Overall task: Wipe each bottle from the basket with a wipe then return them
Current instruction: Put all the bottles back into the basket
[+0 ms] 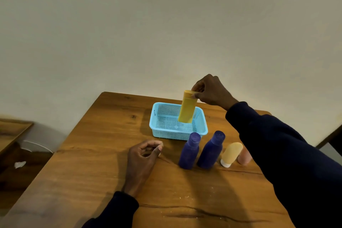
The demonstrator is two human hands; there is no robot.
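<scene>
Two purple bottles (189,152) — just before basket (166,136)

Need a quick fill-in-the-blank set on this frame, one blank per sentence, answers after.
1. The right hand pinches the yellow bottle at its top end, by its ____.
2. That bottle hangs, slightly tilted, over the ____ basket.
3. ____ purple bottles stand on the table in front of the basket.
4. The orange tube beside them stands upside down on its ____ cap.

Missing words: cap; blue; Two; white.
</scene>
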